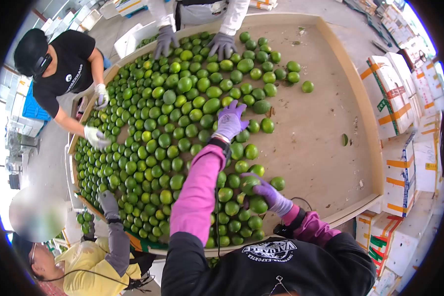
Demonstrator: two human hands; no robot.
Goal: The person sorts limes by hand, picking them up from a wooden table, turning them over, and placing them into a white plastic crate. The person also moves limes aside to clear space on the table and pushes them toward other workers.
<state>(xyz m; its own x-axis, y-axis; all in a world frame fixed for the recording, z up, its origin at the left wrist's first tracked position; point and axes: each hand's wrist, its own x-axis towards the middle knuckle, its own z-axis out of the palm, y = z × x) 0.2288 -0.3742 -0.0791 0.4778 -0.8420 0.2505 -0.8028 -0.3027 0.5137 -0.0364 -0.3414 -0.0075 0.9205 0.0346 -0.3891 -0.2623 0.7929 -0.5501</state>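
Many green limes (175,138) lie loose across a wide, shallow wooden table. My left hand (231,122), in a purple glove, reaches out over the far part of the pile. Its fingers are apart on or just above the limes, and nothing shows held in it; the undersides of the fingers are hidden. Closer to my body, my right hand (270,193), also purple-gloved, has its fingers curled around a lime (249,184). Another lime (258,204) sits right below that hand, against it or beside it.
Three people work around the table: grey gloves (166,42) at the far side, white gloves (97,137) at the left, a grey glove (108,204) at the lower left. A raised wooden rim (352,81) borders the table. Taped white boxes (387,96) are stacked at right.
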